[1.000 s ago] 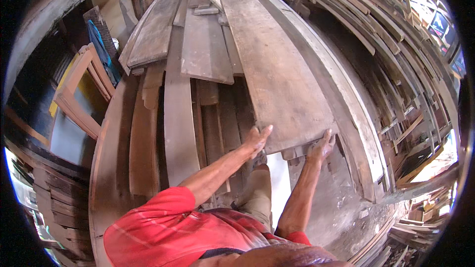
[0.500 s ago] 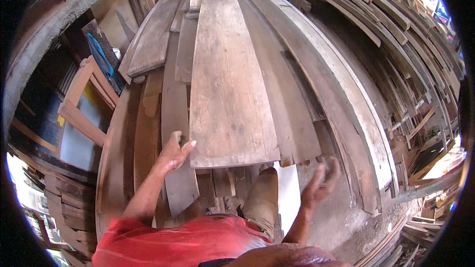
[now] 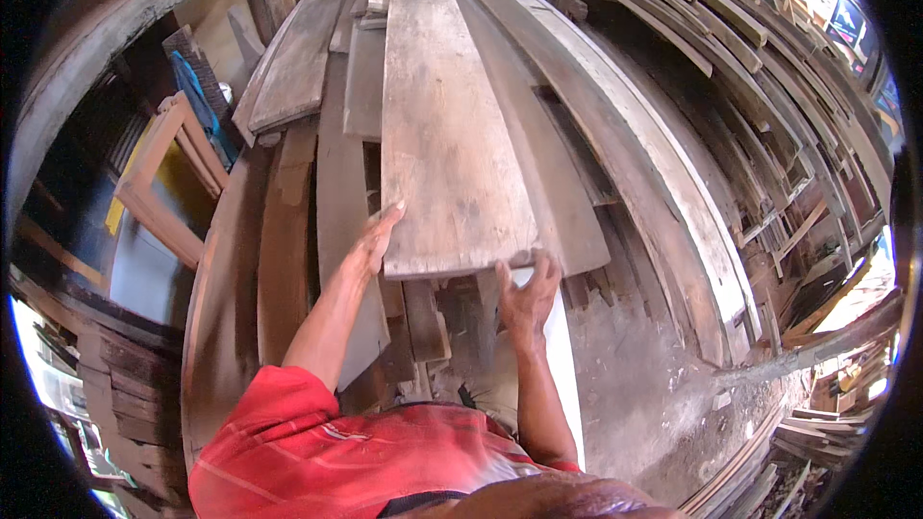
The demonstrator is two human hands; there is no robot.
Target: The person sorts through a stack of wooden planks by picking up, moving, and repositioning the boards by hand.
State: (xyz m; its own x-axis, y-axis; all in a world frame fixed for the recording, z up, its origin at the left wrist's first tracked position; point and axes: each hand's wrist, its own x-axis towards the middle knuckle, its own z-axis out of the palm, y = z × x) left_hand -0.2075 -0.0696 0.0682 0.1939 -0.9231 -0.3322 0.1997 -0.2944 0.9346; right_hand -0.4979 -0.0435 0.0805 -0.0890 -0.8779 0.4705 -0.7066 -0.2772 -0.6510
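A long, wide, pale brown wooden board [image 3: 454, 154] lies on top of a stack of planks, its near end facing me. Against its left edge, close to the near corner, rests my left hand [image 3: 370, 245]; a digit lies on the upper face and the other fingers are partly hidden. My right hand [image 3: 529, 303] is curled at the near right corner, with thumb and fingers bent about the end. Just right of the top board, a darker plank [image 3: 569, 216] runs alongside, its end close to my right hand.
More planks [image 3: 288, 240] spread out on the left, and a whitish-edged plank [image 3: 663, 187] runs along the right. Long timber strips [image 3: 769, 67] are stacked at the far right. A wooden frame [image 3: 159, 178] leans on the left. Dusty floor [image 3: 635, 394] shows near right.
My right hand has moved left, from the air beside the boards to the top board's near right corner. My left hand has moved forward onto its left edge. The view has shifted slightly.
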